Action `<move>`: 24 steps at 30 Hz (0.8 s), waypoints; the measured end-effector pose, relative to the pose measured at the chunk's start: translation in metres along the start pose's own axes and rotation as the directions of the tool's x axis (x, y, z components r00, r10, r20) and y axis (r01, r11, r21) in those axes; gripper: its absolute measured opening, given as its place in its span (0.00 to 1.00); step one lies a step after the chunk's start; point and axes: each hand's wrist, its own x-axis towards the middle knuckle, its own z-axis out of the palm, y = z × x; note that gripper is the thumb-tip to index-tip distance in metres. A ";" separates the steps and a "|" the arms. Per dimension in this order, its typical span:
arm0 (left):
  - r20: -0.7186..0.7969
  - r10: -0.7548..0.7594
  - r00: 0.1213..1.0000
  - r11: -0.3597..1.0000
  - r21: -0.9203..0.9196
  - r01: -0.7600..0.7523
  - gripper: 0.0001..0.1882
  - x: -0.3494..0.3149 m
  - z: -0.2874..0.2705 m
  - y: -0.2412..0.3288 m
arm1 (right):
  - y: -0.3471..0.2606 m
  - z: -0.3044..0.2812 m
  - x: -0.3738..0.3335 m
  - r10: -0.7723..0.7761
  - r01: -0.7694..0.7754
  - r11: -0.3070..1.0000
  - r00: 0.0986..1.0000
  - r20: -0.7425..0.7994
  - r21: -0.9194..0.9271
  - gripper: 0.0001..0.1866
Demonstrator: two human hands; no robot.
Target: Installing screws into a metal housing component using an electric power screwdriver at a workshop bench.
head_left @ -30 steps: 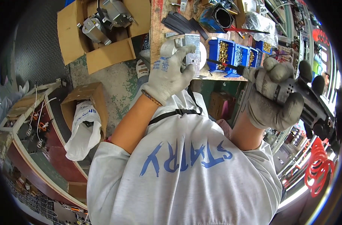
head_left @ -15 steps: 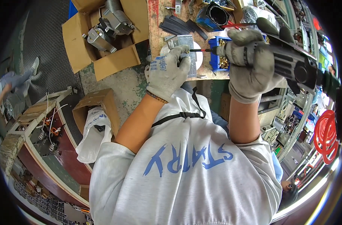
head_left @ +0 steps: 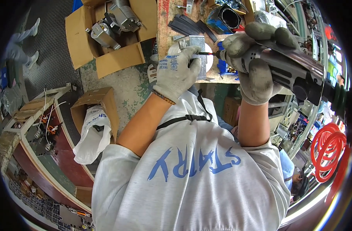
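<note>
My left hand point(head_left: 176, 73), in a pale grey work glove, is closed with index finger and thumb curled at a grey sheet-metal bracket point(head_left: 198, 41) on the bench. Anything pinched between its fingertips is too small or hidden to make out. My right hand point(head_left: 257, 65), gloved too, grips a black-and-silver power screwdriver point(head_left: 284, 73) lying sideways. Its thin dark bit point(head_left: 207, 53), with a red band, points left and reaches the left fingertips. A white round disc point(head_left: 209, 61) shows behind the bracket.
Black flat strips point(head_left: 185, 25) lie on the wooden bench point(head_left: 163, 23), beside a blue-black container point(head_left: 223, 18). A blue parts bin point(head_left: 224, 68) sits under the driver. An open carton point(head_left: 77, 38) holds metal assemblies point(head_left: 124, 15). A red coiled hose point(head_left: 323, 154) hangs at right.
My right hand and the driver have tilted and shifted slightly left and down. My left hand stays at the bracket. At far left, a walking person's legs have moved.
</note>
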 end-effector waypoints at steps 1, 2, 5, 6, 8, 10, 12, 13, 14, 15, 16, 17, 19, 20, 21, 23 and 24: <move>-0.002 0.026 1.000 1.000 -0.008 -0.026 0.15 0.000 0.001 -0.001 | 0.003 -0.001 -0.007 0.100 -0.076 0.977 0.989 -0.110 0.201 0.26; -0.005 0.028 1.000 1.000 -0.007 -0.028 0.15 0.000 0.002 -0.004 | 0.008 -0.001 -0.013 0.217 -0.124 0.908 0.956 -0.197 0.401 0.22; -0.033 0.056 0.998 0.998 -0.017 -0.057 0.15 -0.002 0.005 -0.011 | 0.007 0.001 -0.008 0.268 -0.136 0.872 0.936 -0.227 0.470 0.20; -0.041 0.069 0.997 0.998 0.006 -0.068 0.15 -0.002 0.006 -0.011 | 0.001 0.004 -0.001 0.197 -0.122 0.930 0.962 -0.190 0.347 0.21; -0.054 0.076 0.996 0.997 0.028 -0.075 0.16 -0.003 0.005 -0.011 | -0.006 0.010 0.011 0.069 -0.061 0.994 0.994 -0.082 0.092 0.23; -0.017 0.074 0.997 0.995 0.070 -0.073 0.16 -0.002 0.002 -0.009 | -0.003 -0.001 0.020 -0.002 -0.018 0.994 0.983 0.186 0.107 0.23; -0.030 0.057 0.998 0.995 0.082 -0.055 0.16 -0.003 0.000 -0.008 | -0.006 -0.011 0.030 0.101 -0.135 0.987 0.940 0.325 0.084 0.19; -0.031 0.052 0.998 0.995 0.090 -0.049 0.16 -0.004 -0.002 -0.008 | 0.001 -0.013 0.037 0.023 -0.108 0.981 0.889 0.457 0.160 0.18; -0.023 0.056 0.998 0.995 0.081 -0.054 0.16 -0.002 -0.003 -0.005 | 0.004 -0.018 0.047 -0.056 -0.086 0.971 0.822 0.567 0.221 0.17; 0.023 0.069 0.997 0.993 0.096 -0.071 0.16 0.002 -0.005 -0.001 | 0.009 -0.026 0.061 -0.164 -0.080 0.950 0.692 0.703 0.301 0.16; 0.052 0.066 0.996 0.990 0.121 -0.072 0.16 0.002 -0.007 -0.002 | 0.012 -0.025 0.060 -0.167 -0.087 0.947 0.688 0.706 0.309 0.16; 0.045 0.057 0.997 0.991 0.122 -0.062 0.16 0.002 -0.007 -0.003 | 0.014 -0.024 0.058 -0.153 -0.071 0.953 0.725 0.671 0.294 0.18; 0.021 0.129 0.991 0.976 0.172 -0.131 0.17 0.002 -0.006 -0.006 | -0.010 -0.008 0.038 0.171 -0.251 0.956 0.896 0.410 0.149 0.23; -0.003 0.108 0.994 0.976 0.188 -0.105 0.17 -0.002 -0.008 -0.010 | -0.011 0.018 0.021 0.199 -0.206 0.969 0.978 0.066 0.133 0.27; -0.025 0.118 0.993 0.980 0.163 -0.113 0.17 -0.004 -0.007 -0.011 | -0.012 0.033 0.016 0.176 -0.178 0.984 0.979 -0.100 -0.019 0.28; -0.025 0.116 0.993 0.985 0.130 -0.111 0.16 -0.005 -0.011 -0.006 | -0.014 0.039 0.010 0.125 -0.173 0.969 0.959 -0.255 -0.177 0.30; -0.026 0.114 0.993 0.986 0.127 -0.110 0.16 -0.004 -0.014 -0.003 | -0.016 0.036 0.007 0.150 -0.212 0.955 0.949 -0.279 -0.207 0.30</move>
